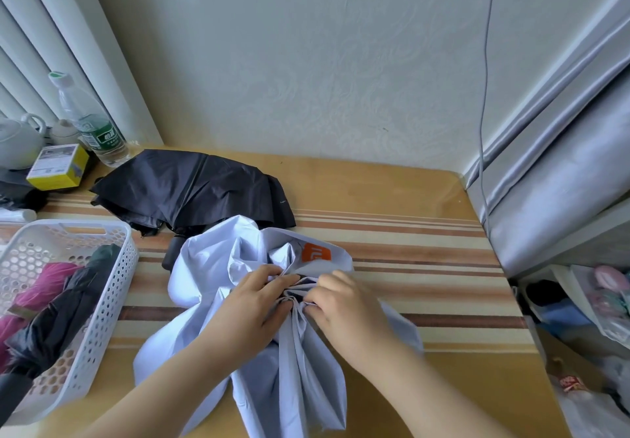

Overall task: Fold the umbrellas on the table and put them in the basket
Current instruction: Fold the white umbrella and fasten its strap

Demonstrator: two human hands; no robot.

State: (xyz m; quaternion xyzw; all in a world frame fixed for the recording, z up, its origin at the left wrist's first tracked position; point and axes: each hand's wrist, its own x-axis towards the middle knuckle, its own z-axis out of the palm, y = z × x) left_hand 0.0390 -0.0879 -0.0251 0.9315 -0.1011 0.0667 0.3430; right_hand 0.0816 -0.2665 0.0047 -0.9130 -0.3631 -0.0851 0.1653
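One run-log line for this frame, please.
stage: gathering canopy | left hand, right hand: pinching pale blue umbrella | black umbrella: unfolded behind | basket: holds folded umbrellas

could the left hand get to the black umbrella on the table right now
Probably not yet: the left hand grips the light blue umbrella, whose canopy partly overlaps the black umbrella. Once it lets go, the rest lies uncovered.

Cut off at the left edge: white basket point(112, 267) and the folded umbrellas point(51, 304) inside. Hidden under bunched fabric: shaft of the pale blue umbrella point(211, 267). Bottle label point(102, 137) too small to read.
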